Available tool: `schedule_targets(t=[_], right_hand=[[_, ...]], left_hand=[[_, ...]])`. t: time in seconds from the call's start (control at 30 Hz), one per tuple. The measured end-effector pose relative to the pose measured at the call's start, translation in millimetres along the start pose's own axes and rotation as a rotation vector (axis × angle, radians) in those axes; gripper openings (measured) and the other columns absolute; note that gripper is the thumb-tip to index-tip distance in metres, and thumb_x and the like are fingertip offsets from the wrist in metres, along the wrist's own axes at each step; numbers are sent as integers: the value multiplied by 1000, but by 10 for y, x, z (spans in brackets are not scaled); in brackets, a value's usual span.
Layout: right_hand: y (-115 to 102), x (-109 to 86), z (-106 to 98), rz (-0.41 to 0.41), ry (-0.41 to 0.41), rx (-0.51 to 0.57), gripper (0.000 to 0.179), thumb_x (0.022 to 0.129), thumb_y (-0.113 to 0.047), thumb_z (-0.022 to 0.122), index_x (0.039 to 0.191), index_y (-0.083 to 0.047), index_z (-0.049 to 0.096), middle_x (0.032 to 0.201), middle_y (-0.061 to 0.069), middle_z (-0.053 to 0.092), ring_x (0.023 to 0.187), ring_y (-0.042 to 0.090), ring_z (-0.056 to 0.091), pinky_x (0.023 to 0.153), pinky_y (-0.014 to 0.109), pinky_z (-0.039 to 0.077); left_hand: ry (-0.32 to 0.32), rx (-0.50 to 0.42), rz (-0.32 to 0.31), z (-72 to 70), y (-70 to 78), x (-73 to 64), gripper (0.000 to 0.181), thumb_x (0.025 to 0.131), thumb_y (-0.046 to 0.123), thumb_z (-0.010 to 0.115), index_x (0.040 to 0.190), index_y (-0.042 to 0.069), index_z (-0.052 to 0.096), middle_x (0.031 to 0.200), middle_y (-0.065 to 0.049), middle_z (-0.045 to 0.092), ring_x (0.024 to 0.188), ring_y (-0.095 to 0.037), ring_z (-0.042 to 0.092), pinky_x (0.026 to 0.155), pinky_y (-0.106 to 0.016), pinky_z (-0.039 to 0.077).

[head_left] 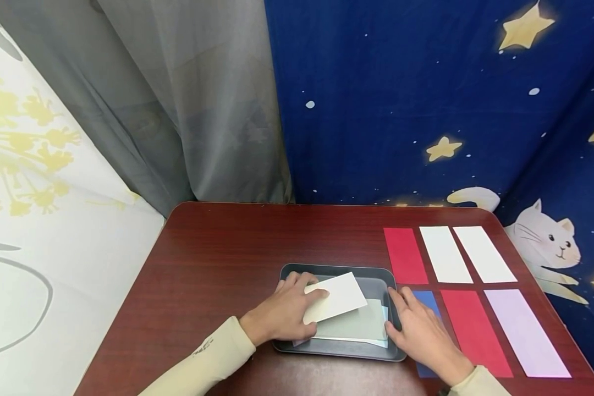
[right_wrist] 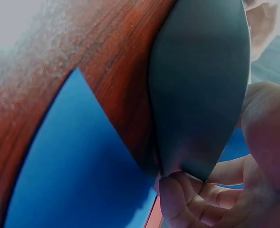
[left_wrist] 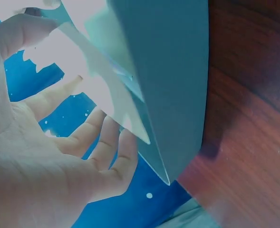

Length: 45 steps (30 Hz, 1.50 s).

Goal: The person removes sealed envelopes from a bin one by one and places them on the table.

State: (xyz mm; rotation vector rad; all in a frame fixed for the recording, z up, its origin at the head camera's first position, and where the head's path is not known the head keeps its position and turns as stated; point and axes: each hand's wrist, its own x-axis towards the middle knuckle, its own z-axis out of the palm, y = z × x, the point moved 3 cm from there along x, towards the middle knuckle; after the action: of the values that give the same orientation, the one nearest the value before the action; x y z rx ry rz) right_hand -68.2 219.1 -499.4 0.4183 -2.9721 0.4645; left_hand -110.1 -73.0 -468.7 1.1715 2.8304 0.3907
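In the head view my left hand (head_left: 291,308) pinches a cream-white paper card (head_left: 337,297), thumb on one side and fingers on the other. The card is tilted above a dark grey tray (head_left: 348,270). The left wrist view shows the same card (left_wrist: 99,88) between thumb and fingers, next to the tray wall (left_wrist: 173,71). My right hand (head_left: 423,330) grips the tray's right end, its curled fingers (right_wrist: 178,192) against the tray corner in the right wrist view. Inside the tray lie a pale grey-green card (head_left: 358,324) and partly covered lighter sheets.
Right of the tray, paper cards lie in two rows. The back row has a red card (head_left: 406,256) and two white cards (head_left: 445,254). In front lie a blue card (head_left: 428,300), partly behind my right hand, another red card (head_left: 477,333) and a lilac card (head_left: 527,333).
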Motion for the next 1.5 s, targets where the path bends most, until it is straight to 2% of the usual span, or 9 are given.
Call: schedule_targets(t=[0.1, 0.27, 0.37, 0.5, 0.77, 1.1, 1.23, 1.5], right_hand=[[0, 3, 1, -4, 5, 0, 71, 84, -17, 90, 143, 13, 63, 109, 11, 59, 67, 11, 43, 57, 31, 43], [3, 4, 3, -4, 5, 1, 70, 84, -16, 90, 143, 13, 63, 109, 11, 59, 67, 11, 43, 56, 30, 41], [3, 8, 1, -4, 5, 0, 70, 84, -16, 89, 143, 13, 63, 110, 11, 59, 67, 11, 42, 56, 30, 41], [1, 13, -2, 0, 0, 2, 71, 84, -17, 90, 143, 13, 63, 109, 11, 59, 67, 11, 43, 56, 30, 41], [4, 10, 1, -5, 7, 2, 70, 84, -16, 90, 142, 13, 64, 110, 12, 59, 68, 11, 43, 56, 30, 42], [16, 3, 16, -4, 20, -12, 70, 83, -17, 89, 141, 12, 65, 107, 12, 59, 67, 11, 43, 56, 29, 42], [10, 2, 19, -10, 27, -9, 69, 84, -17, 89, 141, 12, 65, 107, 10, 59, 68, 11, 43, 56, 30, 41], [-3, 0, 22, -8, 23, -2, 67, 85, -17, 87, 141, 13, 65, 107, 9, 59, 68, 11, 43, 55, 29, 41]], left_hand=[[12, -7, -10, -31, -19, 9, 62, 86, 37, 79, 145, 22, 71, 148, -12, 56, 125, -31, 51, 91, -44, 46], [50, -4, -4, -58, -59, 23, 62, 84, 37, 79, 143, 21, 72, 144, -12, 56, 121, -31, 51, 91, -46, 44], [48, -20, -17, -79, -99, 33, 62, 85, 38, 79, 144, 20, 72, 144, -12, 56, 122, -31, 51, 91, -46, 43], [33, -63, -57, -110, -179, 55, 63, 87, 38, 78, 147, 20, 70, 147, -13, 53, 123, -31, 50, 91, -45, 42], [92, -95, -84, -171, -373, 99, 63, 85, 37, 76, 145, 17, 70, 141, -15, 55, 115, -32, 52, 85, -45, 42], [118, -142, -206, -205, -649, 151, 63, 89, 40, 74, 147, 15, 69, 142, -17, 55, 117, -36, 51, 86, -50, 45], [135, -170, -256, -209, -756, 187, 63, 91, 39, 74, 148, 13, 69, 143, -17, 55, 120, -37, 51, 91, -52, 46], [103, -201, -387, -170, -1042, 242, 63, 98, 41, 67, 154, 12, 64, 147, -21, 52, 126, -42, 50, 101, -59, 47]])
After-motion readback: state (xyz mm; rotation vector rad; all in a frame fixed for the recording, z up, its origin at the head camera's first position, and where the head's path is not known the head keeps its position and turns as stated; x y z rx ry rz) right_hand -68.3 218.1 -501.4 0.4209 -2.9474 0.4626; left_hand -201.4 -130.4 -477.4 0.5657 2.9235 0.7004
